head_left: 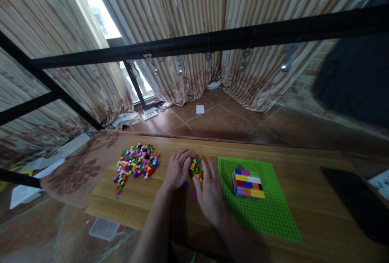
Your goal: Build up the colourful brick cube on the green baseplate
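Head view. Wooden table [304, 182] across the lower frame; brown tiled floor [219, 121] and striped curtains [182, 11] behind. At lower centre, left hand [178, 169] and right hand [209, 192], fingers loosely curved, flanked a small multicoloured brick cluster [196, 169]; could not tell whether either gripped it. Loose brick pile [136, 165] at left. Green baseplate [258, 214] carrying a striped brick block [247, 182] at right.

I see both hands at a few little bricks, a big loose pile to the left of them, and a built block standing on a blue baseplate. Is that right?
Not quite: the baseplate is green, not blue, as the head view shows. The rest holds: the left hand and right hand sit at a few small bricks, the loose pile lies to their left, and the built block stands on the plate.
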Demonstrator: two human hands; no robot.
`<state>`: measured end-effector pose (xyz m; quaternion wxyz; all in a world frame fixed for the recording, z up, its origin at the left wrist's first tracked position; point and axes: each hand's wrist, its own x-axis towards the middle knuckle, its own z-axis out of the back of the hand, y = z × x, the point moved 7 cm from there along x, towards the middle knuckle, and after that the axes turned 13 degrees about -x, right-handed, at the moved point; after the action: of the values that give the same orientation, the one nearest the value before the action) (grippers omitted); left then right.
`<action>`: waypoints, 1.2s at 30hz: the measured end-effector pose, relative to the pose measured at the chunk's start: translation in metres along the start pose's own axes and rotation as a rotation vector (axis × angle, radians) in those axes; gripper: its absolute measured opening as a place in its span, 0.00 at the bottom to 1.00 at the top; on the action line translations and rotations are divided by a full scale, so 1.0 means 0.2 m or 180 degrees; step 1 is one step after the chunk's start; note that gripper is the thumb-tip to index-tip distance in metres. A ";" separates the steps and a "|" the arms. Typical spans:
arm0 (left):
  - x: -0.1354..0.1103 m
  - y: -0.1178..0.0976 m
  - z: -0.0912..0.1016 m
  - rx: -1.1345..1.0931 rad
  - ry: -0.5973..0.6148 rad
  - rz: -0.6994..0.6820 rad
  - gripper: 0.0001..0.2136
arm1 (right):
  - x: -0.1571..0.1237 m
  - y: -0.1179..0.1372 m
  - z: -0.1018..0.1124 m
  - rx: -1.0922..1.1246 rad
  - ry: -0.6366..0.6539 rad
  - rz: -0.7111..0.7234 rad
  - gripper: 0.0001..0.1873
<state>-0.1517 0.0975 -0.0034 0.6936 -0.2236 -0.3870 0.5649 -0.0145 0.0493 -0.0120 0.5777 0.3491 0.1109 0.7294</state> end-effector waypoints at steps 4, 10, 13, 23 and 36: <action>0.00 -0.03 -0.03 -0.0069 0.0149 -0.0091 0.17 | 0.05 0.02 -0.10 -0.0164 0.0021 0.0040 0.27; -0.01 -0.03 -0.02 -0.0508 0.0125 0.0068 0.17 | 0.05 0.08 -0.14 -0.0102 0.0001 0.0030 0.28; -0.03 -0.01 0.00 -0.0763 0.0081 0.0297 0.18 | 0.06 0.10 -0.12 0.0162 0.0030 0.0050 0.26; -0.07 0.06 0.10 -0.1964 -0.0252 0.0869 0.24 | 0.09 -0.03 -0.04 0.0815 0.0044 -0.0323 0.19; -0.05 0.00 0.07 -0.0537 0.0276 0.0309 0.14 | 0.10 -0.02 -0.07 -0.0626 0.0292 0.0298 0.17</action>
<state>-0.1629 0.0856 0.0011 0.6602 -0.3238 -0.3915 0.5531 -0.0228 0.0717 -0.0167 0.5688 0.2617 0.0487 0.7782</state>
